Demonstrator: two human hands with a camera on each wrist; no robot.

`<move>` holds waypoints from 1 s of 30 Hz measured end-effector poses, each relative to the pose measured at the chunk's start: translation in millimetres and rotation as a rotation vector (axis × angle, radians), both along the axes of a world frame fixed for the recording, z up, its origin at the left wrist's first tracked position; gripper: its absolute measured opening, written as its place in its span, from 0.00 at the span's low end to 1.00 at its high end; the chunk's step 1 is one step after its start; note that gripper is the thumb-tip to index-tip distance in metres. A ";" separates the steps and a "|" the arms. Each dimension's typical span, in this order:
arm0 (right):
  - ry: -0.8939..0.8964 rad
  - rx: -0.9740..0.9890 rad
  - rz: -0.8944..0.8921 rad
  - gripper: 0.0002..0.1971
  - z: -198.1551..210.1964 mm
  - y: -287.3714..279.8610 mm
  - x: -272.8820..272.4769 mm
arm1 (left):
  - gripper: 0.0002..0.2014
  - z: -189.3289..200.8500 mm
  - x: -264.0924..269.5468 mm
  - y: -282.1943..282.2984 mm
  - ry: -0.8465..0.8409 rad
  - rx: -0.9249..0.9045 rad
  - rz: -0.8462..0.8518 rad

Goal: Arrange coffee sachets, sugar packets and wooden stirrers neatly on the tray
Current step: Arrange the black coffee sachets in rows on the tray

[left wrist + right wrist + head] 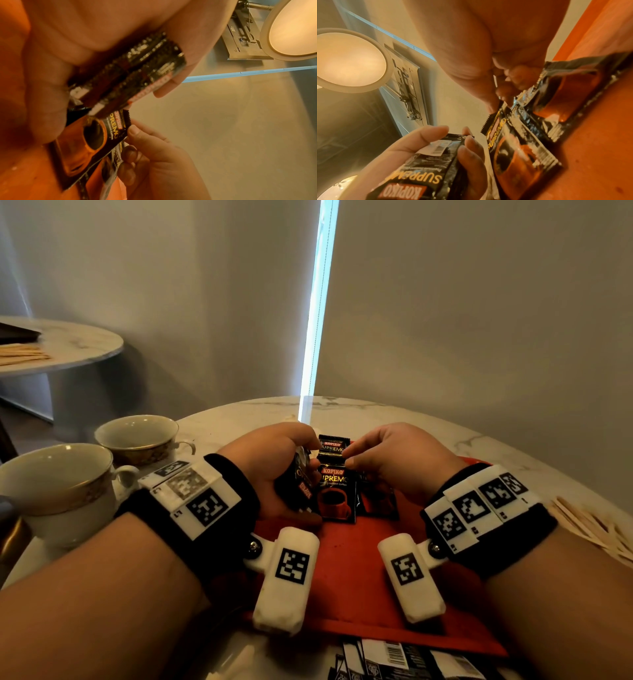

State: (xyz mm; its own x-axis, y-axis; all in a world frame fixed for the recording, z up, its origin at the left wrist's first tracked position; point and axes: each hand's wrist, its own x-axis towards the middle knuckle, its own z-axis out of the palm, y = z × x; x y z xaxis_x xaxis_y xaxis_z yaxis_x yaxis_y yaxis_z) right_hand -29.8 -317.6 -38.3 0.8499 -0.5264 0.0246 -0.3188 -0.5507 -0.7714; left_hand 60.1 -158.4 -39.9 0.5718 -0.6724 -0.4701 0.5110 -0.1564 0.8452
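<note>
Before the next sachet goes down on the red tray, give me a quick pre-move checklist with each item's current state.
1. Left hand holds spare coffee sachets: ok.
2. Right hand pinches the top of the front sachet: ok.
3. Front sachet lies on the red tray, print up: ok.
4. Sachets on the tray in an even row: not ok, they overlap.
5. Wooden stirrers on the tray: not ok, beside it.
6. Sugar packets located: cannot tell.
</note>
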 end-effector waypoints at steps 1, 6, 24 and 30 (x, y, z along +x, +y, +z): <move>-0.003 -0.010 0.000 0.05 0.2 0.2 0.3 | 0.07 0.6 -0.4 0.3 0.001 0.001 0.005; -0.031 -0.033 -0.034 0.04 0.4 -1.3 2.1 | 0.06 2.2 -2.4 0.7 -0.004 0.000 0.008; 0.136 0.227 0.013 0.18 10.0 5.9 -7.3 | 0.06 3.6 -6.4 0.7 -0.033 0.013 0.003; 0.141 0.208 0.004 0.20 9.7 4.9 -7.3 | 0.07 2.6 -4.0 1.5 -0.036 0.010 0.007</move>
